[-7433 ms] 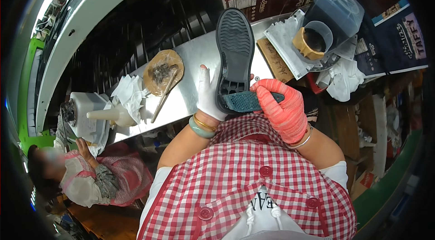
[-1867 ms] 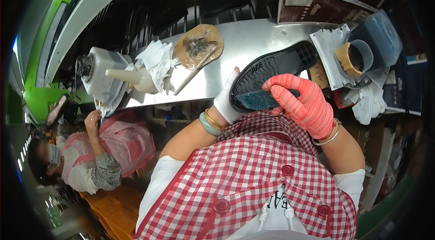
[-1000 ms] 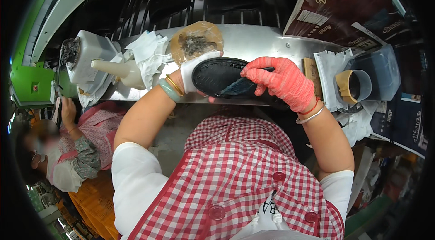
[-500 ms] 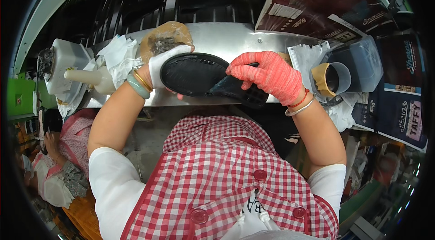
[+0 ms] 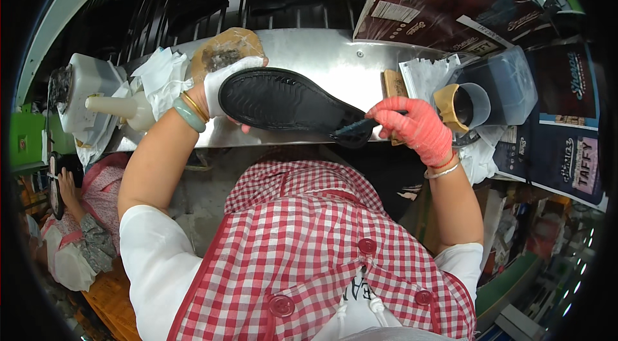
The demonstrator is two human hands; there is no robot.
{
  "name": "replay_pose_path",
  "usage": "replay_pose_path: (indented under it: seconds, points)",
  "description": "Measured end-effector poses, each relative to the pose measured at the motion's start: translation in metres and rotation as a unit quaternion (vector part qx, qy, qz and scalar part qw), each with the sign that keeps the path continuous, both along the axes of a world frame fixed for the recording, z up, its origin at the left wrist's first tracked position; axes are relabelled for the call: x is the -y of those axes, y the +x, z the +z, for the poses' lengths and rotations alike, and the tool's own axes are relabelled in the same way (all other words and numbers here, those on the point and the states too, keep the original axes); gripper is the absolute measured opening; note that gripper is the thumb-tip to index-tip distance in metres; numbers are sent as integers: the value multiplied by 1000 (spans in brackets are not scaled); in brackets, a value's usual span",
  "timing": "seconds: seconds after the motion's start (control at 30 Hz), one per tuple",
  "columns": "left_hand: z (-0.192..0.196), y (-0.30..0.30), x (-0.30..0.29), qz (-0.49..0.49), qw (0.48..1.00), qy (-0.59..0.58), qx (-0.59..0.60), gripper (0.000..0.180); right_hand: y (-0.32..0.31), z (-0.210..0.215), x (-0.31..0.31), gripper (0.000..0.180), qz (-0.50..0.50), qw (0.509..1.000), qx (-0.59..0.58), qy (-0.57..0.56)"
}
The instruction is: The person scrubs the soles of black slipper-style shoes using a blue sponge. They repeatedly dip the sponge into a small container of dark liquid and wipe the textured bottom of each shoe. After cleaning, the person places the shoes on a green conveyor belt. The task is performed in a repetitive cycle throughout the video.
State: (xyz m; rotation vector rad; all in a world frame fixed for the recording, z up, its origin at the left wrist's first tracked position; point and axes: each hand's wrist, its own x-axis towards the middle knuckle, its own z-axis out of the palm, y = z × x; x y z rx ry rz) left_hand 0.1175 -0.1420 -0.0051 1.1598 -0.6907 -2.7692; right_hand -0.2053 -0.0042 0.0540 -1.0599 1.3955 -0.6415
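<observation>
A black shoe sole [image 5: 277, 101] lies flat over the metal bench edge, its wide end to the left. My left hand [image 5: 221, 87], in a white glove, is closed on that wide end, with some fingertips showing beneath. My right hand [image 5: 415, 130], in a coral-red knit glove, is closed on a brush whose dark bristles [image 5: 354, 127] rest on the narrow right end of the sole. The glove hides most of the brush's handle.
Behind my left hand is a stained tan pad [image 5: 225, 48]. White bottles [image 5: 132, 108] and crumpled paper [image 5: 166, 80] stand left. At right are a wooden block [image 5: 394, 83], a clear cup [image 5: 475, 106] and a plastic container [image 5: 515, 87]. Another person [image 5: 87, 212] works at far left.
My right hand has moved right with the brush, from the middle of the sole to its narrow end. The sole has shifted slightly left and stays in my left hand.
</observation>
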Motion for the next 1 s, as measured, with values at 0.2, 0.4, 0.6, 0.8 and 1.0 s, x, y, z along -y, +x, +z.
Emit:
replay_pose_path:
  seconds: [0.2, 0.4, 0.6, 0.8, 1.0]
  points:
    - [-9, 0, -22, 32, 997, 23, -66, 58, 2, 23, -23, 23, -86, 994, 35, -65]
    - [-6, -30, -68, 214, 947, 29, -240, 66, 55, 23, -27, 18, -202, 939, 188, -205]
    - [0, -57, -77, 386, 892, 61, -228, 66, 107, 2, -42, 26, 27, 885, -38, -462]
    - [2, -52, -92, 293, 926, -102, -215, 67, 77, 10, -25, 21, -191, 935, 22, -299]
    - [-9, -49, -106, 234, 916, -125, -300, 76, 97, 7, -30, 26, -334, 894, 238, -178]
